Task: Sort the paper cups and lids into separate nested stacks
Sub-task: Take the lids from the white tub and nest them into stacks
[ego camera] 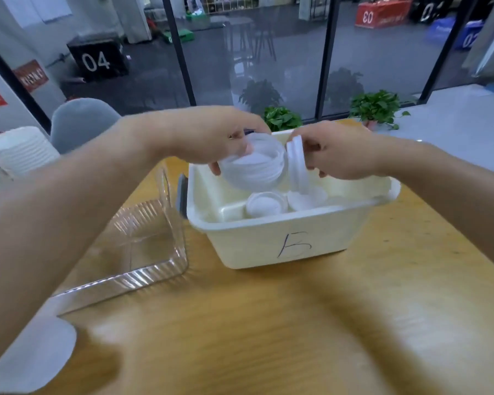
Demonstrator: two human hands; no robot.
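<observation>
White plastic lids fill both hands above the bin. The left hand (211, 138) has its fingers curled around a nested stack of lids (254, 165), which is tilted so that its open side faces the camera. The right hand (337, 151) pinches a single lid (296, 163) by the rim; this lid stands almost on its edge, just beside the stack, and it seems to touch it, though the blur does not let me be sure. Under the hands stands a cream plastic bin (271, 238) with a letter "B" written by hand on its front wall. Inside the bin lie more loose lids (265, 205), one with the hollow side up and others next to it on the right. The bin is on a wooden table (268, 323). To the left of the bin, near it, stands a clear ribbed plastic container (143, 246). At the far left edge there is a stack of white paper cups (17, 152) lying on its side, well apart from the bin. Behind the bin two green potted plants (377, 108) stand before a glass wall, and a grey chair (80, 121) is at the left.
</observation>
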